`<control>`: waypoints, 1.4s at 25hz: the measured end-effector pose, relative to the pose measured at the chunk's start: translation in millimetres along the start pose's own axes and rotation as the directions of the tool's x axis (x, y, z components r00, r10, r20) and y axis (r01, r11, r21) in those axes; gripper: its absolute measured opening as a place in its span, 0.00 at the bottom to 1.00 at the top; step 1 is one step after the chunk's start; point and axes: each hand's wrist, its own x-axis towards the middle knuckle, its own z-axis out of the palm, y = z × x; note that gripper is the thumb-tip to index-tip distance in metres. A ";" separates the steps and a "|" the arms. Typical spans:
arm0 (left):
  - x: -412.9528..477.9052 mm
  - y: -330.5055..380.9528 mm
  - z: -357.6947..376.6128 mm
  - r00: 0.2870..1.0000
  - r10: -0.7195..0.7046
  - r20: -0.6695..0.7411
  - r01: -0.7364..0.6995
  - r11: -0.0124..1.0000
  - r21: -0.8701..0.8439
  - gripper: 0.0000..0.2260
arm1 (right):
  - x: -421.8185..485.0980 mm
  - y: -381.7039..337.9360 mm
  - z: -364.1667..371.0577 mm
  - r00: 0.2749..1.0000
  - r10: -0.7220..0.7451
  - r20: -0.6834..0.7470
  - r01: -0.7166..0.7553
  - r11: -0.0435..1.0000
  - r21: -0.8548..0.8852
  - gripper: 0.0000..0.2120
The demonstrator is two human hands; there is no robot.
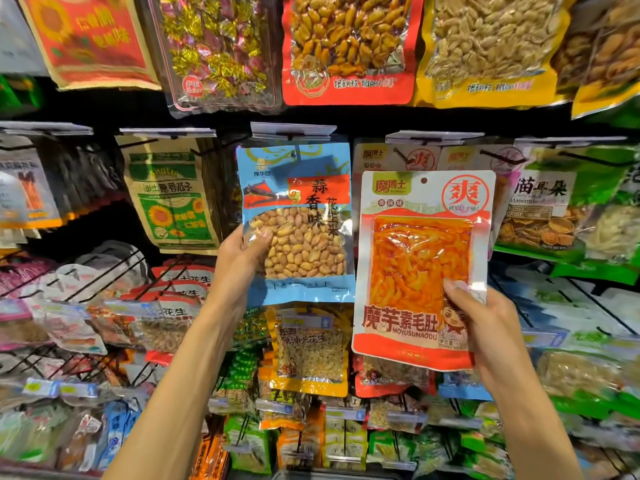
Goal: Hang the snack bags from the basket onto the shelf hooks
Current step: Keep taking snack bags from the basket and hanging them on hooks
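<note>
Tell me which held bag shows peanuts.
The blue bag in the left hand; the right hand holds a red-and-white bag of orange strips.

Shop: packed snack bags (173, 199) on hooks (502, 156), price tags (292, 130).

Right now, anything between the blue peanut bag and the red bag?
Head view: nothing between blue peanut bag and red bag; only a narrow gap showing hung packs behind.

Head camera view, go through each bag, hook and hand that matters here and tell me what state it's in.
Blue peanut bag: at its hook, gripped by the left hand.
Red konjac bag: held up in the right hand, hang hole free, not hooked.
Konjac hook: matching bags already on it.
Sunflower seed bag: hanging, untouched.
</note>
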 end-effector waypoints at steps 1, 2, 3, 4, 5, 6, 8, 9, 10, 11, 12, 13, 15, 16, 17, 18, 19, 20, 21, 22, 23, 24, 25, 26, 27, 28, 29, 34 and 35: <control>2.5 0.7 0.0 1.000 -0.008 0.004 0.008 1.000 -0.003 0.13 | 1.2 0.1 1.4 1.000 -0.001 -0.005 0.001 1.000 0.008 0.12; 3.8 1.8 0.4 1.000 -0.008 0.008 0.008 1.000 -0.010 0.12 | 2.0 0.0 2.5 1.000 -0.002 -0.007 0.002 1.000 0.015 0.11; 5.5 2.6 0.9 1.000 -0.008 0.007 0.008 1.000 -0.014 0.12 | 2.9 -0.2 4.0 1.000 -0.002 -0.009 0.002 1.000 0.019 0.11; 6.6 3.3 1.3 1.000 -0.007 0.008 0.007 1.000 -0.019 0.11 | 3.7 0.0 5.0 1.000 -0.002 -0.012 0.002 1.000 0.022 0.10; 7.5 3.5 1.6 1.000 -0.009 0.013 0.010 1.000 -0.023 0.11 | 4.1 0.0 5.7 1.000 0.000 -0.015 0.001 1.000 0.023 0.10; 8.4 2.9 1.3 1.000 -0.011 0.019 0.012 1.000 -0.026 0.12 | 4.6 0.1 6.0 1.000 -0.002 -0.015 0.003 1.000 0.020 0.09; 9.7 0.0 -0.1 0.999 -0.020 0.027 0.020 1.000 -0.024 0.12 | 4.8 0.0 6.4 1.000 -0.008 -0.014 0.008 1.000 0.008 0.09; 10.0 -1.4 -1.0 0.999 -0.025 0.031 0.026 0.999 -0.021 0.13 | 4.9 0.3 6.6 1.000 -0.009 -0.015 0.009 1.000 0.007 0.10; 10.1 -2.5 -1.3 0.999 -0.029 0.033 0.030 0.999 -0.021 0.13 | 5.1 0.9 6.0 1.000 -0.012 -0.015 0.012 1.000 0.011 0.10; 10.5 -3.5 -0.2 0.999 -0.034 0.031 0.035 0.999 -0.026 0.13 | 5.4 1.1 5.2 1.000 -0.013 -0.018 0.013 1.000 0.014 0.10; 10.8 -4.1 0.5 0.999 -0.034 0.026 0.035 0.999 -0.031 0.13 | 6.3 0.9 4.7 1.000 -0.011 -0.019 0.012 1.000 0.018 0.10; 11.4 -4.2 0.9 0.999 -0.030 0.019 0.031 0.999 -0.033 0.12 | 7.2 -0.1 5.5 1.000 -0.009 -0.018 0.010 1.000 0.023 0.09; 12.1 -2.9 3.5 1.000 -0.014 0.013 0.015 0.999 -0.036 0.12 | 11.3 -4.0 8.1 1.000 -0.021 -0.005 0.021 0.999 0.025 0.08; 12.7 -3.1 4.8 1.000 -0.006 0.013 0.007 0.999 -0.035 0.11 | 14.5 -6.7 9.9 0.999 -0.032 0.006 0.032 0.999 0.022 0.08; 13.2 -3.5 5.4 1.000 -0.002 0.013 0.002 0.999 -0.033 0.11 | 18.4 -9.1 12.5 0.999 -0.039 0.015 0.038 0.999 0.024 0.09; 13.9 -3.7 6.5 1.000 0.000 0.015 0.000 1.000 -0.026 0.12 | 22.9 -11.7 14.2 0.999 -0.044 0.021 0.043 0.999 0.032 0.08; 14.4 -3.5 7.2 1.000 0.000 0.014 0.000 1.000 -0.020 0.11 | 27.7 -13.3 16.3 0.999 -0.044 0.025 0.043 0.998 0.042 0.08; 15.6 -4.7 6.9 1.000 0.002 0.014 -0.002 1.000 -0.014 0.11 | 31.9 -14.1 17.8 0.999 -0.041 0.026 0.039 0.998 0.050 0.07; 16.9 -5.0 7.1 1.000 0.001 0.014 -0.001 1.000 -0.011 0.11 | 36.1 -14.0 19.2 0.999 -0.036 0.024 0.034 0.998 0.055 0.06; 18.8 -5.3 7.0 1.000 -0.001 0.016 0.001 1.000 -0.005 0.12 | 40.1 -12.9 20.0 0.999 -0.028 0.019 0.027 0.998 0.060 0.06; 20.6 -5.0 8.1 1.000 -0.002 0.017 0.002 1.000 0.000 0.12 | 43.4 -12.2 19.9 1.000 -0.021 0.012 0.020 0.998 0.064 0.06; 22.5 -5.4 8.4 1.000 -0.001 0.015 0.001 1.000 0.006 0.12 | 45.7 -11.8 19.8 1.000 -0.014 0.008 0.014 0.998 0.069 0.06; 23.7 -4.9 8.7 1.000 -0.002 0.007 0.002 1.000 0.007 0.12 | 47.5 -11.5 19.9 1.000 -0.009 0.008 0.009 0.997 0.073 0.06; 24.5 -4.5 9.0 1.000 -0.001 0.000 0.001 1.000 0.010 0.12 | 48.5 -11.1 19.5 1.000 -0.006 0.011 0.005 0.997 0.076 0.06; 25.1 -4.7 9.5 1.000 -0.003 -0.007 0.003 1.000 0.014 0.12 | 49.6 -10.6 18.7 1.000 -0.002 0.013 0.001 0.997 0.078 0.06; 26.6 -6.4 9.5 1.000 -0.002 -0.007 0.002 1.000 0.025 0.12 | 50.1 -10.6 17.3 1.000 0.003 0.016 -0.004 0.997 0.083 0.07; 26.9 -7.2 9.6 1.000 0.000 -0.009 0.000 0.999 0.033 0.12 | 50.8 -10.4 16.2 1.000 0.007 0.021 -0.009 0.996 0.088 0.07; 33.3 -16.4 10.3 1.000 -0.001 -0.001 0.001 1.000 0.022 0.11 | 61.0 -8.0 16.7 0.999 0.019 0.033 -0.022 0.995 0.092 0.07; 35.4 -17.7 11.7 1.000 0.002 0.000 -0.002 1.000 0.018 0.11 | 66.0 -7.3 18.3 0.999 0.029 0.035 -0.032 0.996 0.086 0.08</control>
